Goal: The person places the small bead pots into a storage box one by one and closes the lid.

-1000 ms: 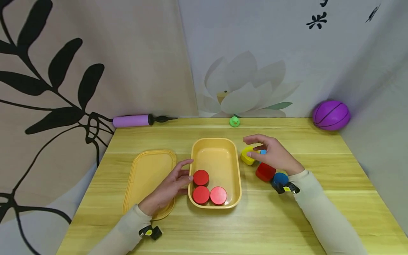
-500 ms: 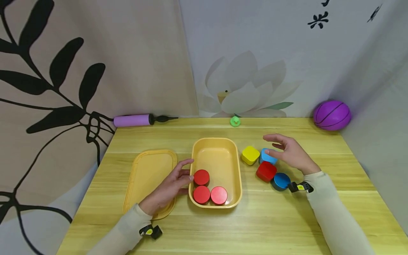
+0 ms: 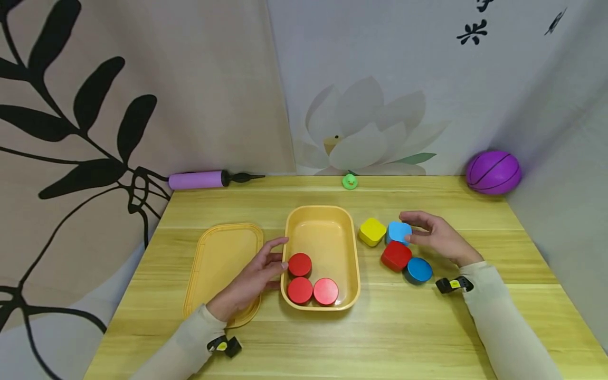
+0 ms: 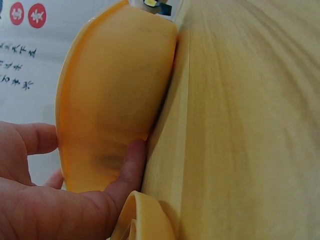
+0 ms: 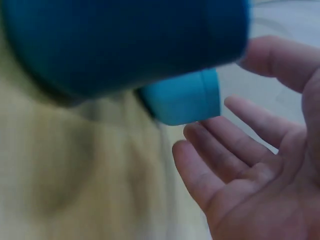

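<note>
A yellow tray [image 3: 334, 253] holds three red round blocks [image 3: 325, 292] at its near left. My left hand [image 3: 254, 277] rests against the tray's left side, fingertips touching the outer wall [image 4: 110, 75] in the left wrist view. To the right of the tray, my right hand [image 3: 439, 237] reaches around the far right side of a light blue square block [image 3: 398, 232], thumb and fingers spread. Its fingers stay loose near that block in the right wrist view. Close by lie a yellow block [image 3: 372, 232], a red square block [image 3: 396, 256] and a blue round block [image 3: 418, 271].
A yellow lid [image 3: 223, 264] lies left of the tray, partly beneath the left hand. Along the table's back edge are a purple hand pump [image 3: 197, 180], a small green duck [image 3: 349, 181] and a purple ball [image 3: 494, 172]. Printed curtains stand behind.
My right hand has moved right, away from the yellow block, then down toward the light blue block. The left hand and the tray have kept their places.
</note>
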Tool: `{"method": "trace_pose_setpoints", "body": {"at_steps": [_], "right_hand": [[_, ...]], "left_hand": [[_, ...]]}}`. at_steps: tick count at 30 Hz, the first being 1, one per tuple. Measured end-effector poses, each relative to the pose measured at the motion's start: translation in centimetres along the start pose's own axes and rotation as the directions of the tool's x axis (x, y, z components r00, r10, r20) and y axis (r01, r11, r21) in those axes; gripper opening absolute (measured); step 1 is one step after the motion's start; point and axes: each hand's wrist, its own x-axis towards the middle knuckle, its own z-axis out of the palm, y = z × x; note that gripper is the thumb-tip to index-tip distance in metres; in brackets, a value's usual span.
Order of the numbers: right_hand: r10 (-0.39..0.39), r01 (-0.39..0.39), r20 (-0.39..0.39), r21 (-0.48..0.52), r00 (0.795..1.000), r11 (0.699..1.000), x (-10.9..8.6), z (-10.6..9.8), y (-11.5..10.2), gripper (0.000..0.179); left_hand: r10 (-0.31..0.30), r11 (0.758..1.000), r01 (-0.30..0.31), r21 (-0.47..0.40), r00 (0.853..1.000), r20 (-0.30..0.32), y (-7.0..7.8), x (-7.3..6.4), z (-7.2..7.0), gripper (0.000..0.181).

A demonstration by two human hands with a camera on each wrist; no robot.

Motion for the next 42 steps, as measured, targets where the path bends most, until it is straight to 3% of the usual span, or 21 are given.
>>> {"method": "trace_pose_setpoints", "body": {"at_steps": [9,15,31,42], "right_hand": [[0.007,-0.010,0.090,0.033,0.996,0.999,0.0,0.0,1.2,0.071],[0.013,-0.015,0.104,0.012,0.994,1.000,-0.1,0.0,1.3,0.069],[-0.005,0.005,-0.002,-0.051,1.000,0.999,-0.3,-0.4,0.4,0.066],[-0.051,0.049,-0.056,-0.028,0.997,0.998,-0.5,-0.1,-2.1,0.065]], "left_hand": [[0.002,1.000,-0.002,-0.002,1.000,0.004,-0.2,0.0,-0.1,0.064],[0.003,1.000,-0.003,-0.006,1.000,0.004,-0.1,0.0,0.0,0.064],[-0.006,1.000,0.006,-0.011,1.000,-0.001,0.0,0.0,0.0,0.063],[-0.002,1.000,0.002,-0.010,1.000,0.008,0.0,0.0,-0.1,0.063]]}}
